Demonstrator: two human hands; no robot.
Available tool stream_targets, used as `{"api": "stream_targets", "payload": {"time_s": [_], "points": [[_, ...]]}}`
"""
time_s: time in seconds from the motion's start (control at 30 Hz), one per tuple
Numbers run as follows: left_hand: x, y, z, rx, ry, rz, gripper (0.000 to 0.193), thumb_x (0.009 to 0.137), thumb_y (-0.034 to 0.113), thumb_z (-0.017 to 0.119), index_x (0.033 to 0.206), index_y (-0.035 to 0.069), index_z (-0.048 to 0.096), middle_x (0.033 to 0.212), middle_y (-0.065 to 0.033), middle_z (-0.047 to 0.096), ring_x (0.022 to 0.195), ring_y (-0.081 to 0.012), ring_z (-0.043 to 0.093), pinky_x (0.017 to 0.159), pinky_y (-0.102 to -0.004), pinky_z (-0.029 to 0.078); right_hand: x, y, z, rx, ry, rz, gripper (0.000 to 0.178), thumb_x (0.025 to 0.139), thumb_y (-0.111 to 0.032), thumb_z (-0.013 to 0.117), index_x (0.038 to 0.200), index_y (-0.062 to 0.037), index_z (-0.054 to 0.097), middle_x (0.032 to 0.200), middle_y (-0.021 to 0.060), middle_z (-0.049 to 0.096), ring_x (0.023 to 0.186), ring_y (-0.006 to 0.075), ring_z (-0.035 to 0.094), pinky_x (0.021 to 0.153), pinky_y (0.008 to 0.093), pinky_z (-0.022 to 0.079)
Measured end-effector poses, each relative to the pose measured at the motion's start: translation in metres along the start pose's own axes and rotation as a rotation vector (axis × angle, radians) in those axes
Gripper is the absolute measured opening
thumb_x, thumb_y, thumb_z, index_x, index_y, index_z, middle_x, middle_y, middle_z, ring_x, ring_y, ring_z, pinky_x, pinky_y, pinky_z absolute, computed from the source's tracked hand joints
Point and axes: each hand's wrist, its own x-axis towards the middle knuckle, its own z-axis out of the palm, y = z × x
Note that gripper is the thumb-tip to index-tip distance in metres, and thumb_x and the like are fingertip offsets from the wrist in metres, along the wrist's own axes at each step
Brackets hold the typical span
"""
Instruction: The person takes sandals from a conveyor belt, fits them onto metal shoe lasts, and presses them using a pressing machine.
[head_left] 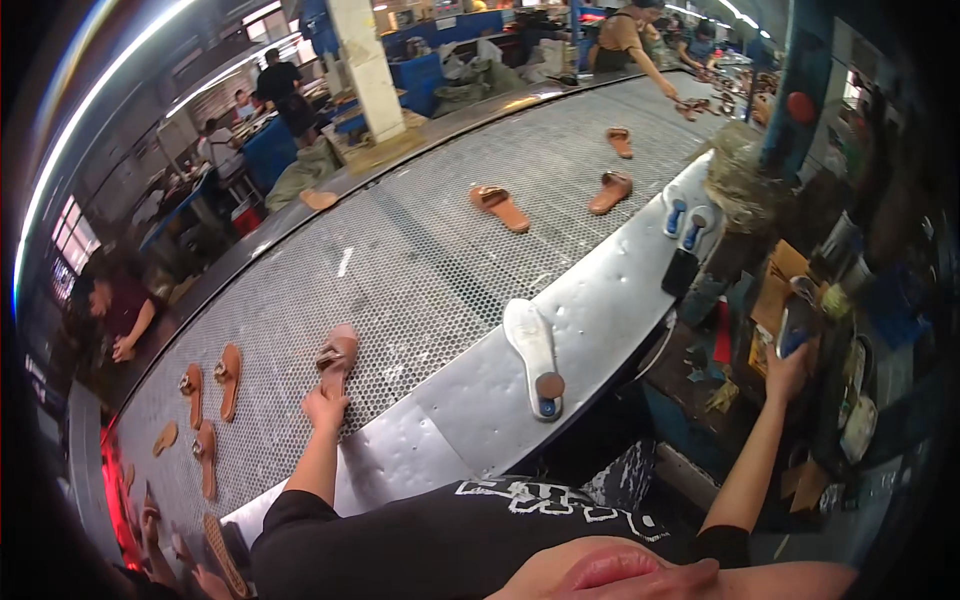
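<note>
My left hand (325,408) pinches the heel of a tan sandal (337,358) on the perforated belt (420,260), lower centre of frame. My right hand (788,368), far right, grips a blue-handled tool (797,325). Holding only the heel, the sandal could twist loose.

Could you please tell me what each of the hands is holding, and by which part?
Left hand grips the tan leather sandal by its heel end; right hand holds a blue-handled tool by the handle.
</note>
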Motion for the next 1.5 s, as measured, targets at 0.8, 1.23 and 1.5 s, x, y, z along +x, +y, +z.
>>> {"api": "stream_targets", "payload": {"time_s": [0.8, 1.23, 1.5], "points": [[-0.197, 0.344, 0.052, -1.686, -1.387, 0.161, 0.034, 0.088, 0.013, 0.058, 0.119, 0.002, 0.048, 0.101, -0.0099, 0.06, 0.087, -0.0223, 0.063, 0.076, -0.0373, 0.054, -0.271, -0.073, -0.095, 1.341, -0.677, -0.822, 0.047, 0.066, -0.003, 0.076, 0.098, -0.0076, 0.042, 0.129, 0.0197, 0.053, 0.137, 0.0379, 0.034, 0.109, 0.047, 0.03], [-0.299, 0.332, 0.039, -0.777, -1.555, 1.154, 0.063, 0.087, 0.018, 0.068, 0.14, 0.001, 0.038, 0.12, -0.0083, 0.053, 0.109, -0.0157, 0.052, 0.094, -0.0316, 0.044, -0.232, -0.048, -0.079, 1.013, -0.117, -0.698, 0.048, 0.064, -0.007, 0.075, 0.103, -0.0045, 0.047, 0.126, 0.0223, 0.055, 0.131, 0.0381, 0.042, 0.105, 0.045, 0.036], [-0.303, 0.291, 0.125, -0.383, -1.927, 1.089, 0.043, 0.09, 0.012, 0.064, 0.132, 0.006, 0.054, 0.097, -0.0013, 0.06, 0.089, -0.01, 0.056, 0.085, -0.0258, 0.045, -0.06, 0.001, -0.063, 0.59, 0.16, -0.308, 0.06, 0.069, -0.015, 0.077, 0.125, -0.0103, 0.055, 0.108, 0.014, 0.06, 0.102, 0.0307, 0.059, 0.086, 0.0384, 0.047]]}}
